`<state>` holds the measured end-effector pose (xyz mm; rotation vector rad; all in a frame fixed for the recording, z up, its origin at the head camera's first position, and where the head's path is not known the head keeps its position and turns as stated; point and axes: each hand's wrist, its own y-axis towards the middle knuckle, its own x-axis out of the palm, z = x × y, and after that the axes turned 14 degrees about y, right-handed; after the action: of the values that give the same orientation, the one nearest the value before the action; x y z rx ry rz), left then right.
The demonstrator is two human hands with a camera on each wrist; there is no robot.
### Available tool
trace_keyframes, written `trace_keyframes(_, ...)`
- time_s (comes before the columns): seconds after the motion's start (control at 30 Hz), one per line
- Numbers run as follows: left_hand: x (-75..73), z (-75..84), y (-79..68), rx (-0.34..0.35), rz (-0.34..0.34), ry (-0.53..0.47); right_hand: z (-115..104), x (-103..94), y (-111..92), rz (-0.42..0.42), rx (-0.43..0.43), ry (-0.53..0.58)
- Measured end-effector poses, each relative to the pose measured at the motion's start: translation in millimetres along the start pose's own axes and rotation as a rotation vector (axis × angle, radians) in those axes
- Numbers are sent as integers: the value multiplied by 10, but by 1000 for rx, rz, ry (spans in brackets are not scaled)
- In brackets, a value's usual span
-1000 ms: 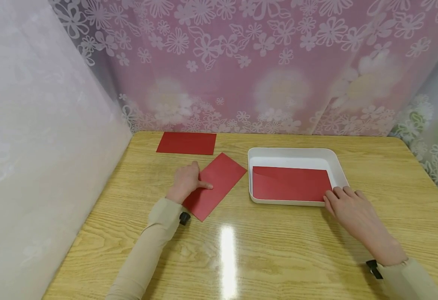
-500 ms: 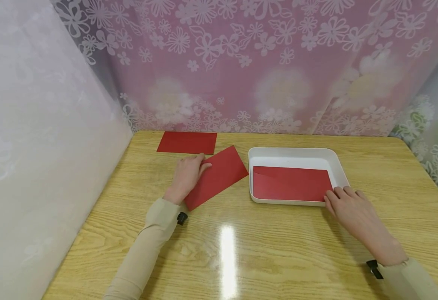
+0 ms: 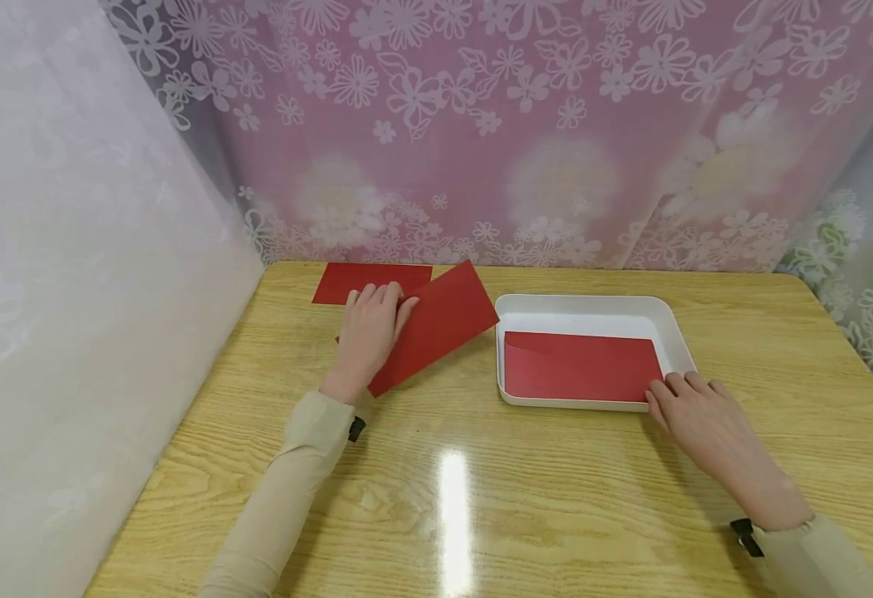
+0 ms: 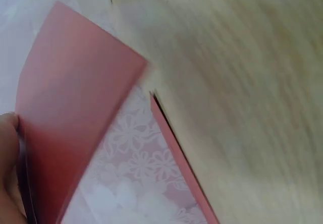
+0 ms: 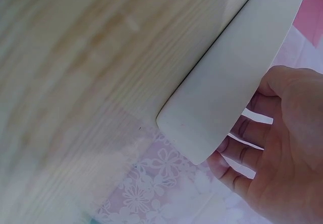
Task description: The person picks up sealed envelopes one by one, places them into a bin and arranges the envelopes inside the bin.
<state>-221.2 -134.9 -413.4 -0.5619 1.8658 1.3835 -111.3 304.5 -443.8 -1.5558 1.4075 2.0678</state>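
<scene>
In the head view my left hand (image 3: 369,328) grips a red envelope (image 3: 436,324) by its left part, holding it tilted above the table. The left wrist view shows that envelope (image 4: 81,77) rising from the fingers at the left edge. Behind the hand another red envelope (image 3: 369,280) lies flat near the table's back edge, partly covered by the hand and the lifted envelope. My right hand (image 3: 713,432) holds the near right corner of a white tray (image 3: 593,303); in the right wrist view the fingers bend at its wall (image 5: 217,88). A red envelope (image 3: 578,365) lies inside the tray.
The wooden table (image 3: 541,498) meets a pink flowered curtain (image 3: 481,166) along its back edge. A pale sheet (image 3: 92,291) hangs down the left side, and a flowered one stands at the right.
My left hand has picked the near envelope up off the table, turned it and moved it back toward the flat one. The right hand and the tray have stayed still.
</scene>
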Motion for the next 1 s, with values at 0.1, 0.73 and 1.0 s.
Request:
trace_keyframes(0.1,-29,-6,39,-5,53,5,1,5,-1,3,1,0)
trace_keyframes(0.73,-176,308,501,71,206,-59,-14,-20,4,-1,4,0)
trace_keyframes(1.0,-274,680,811,130,258,-74,-6,-25,5,-3,-5,-5)
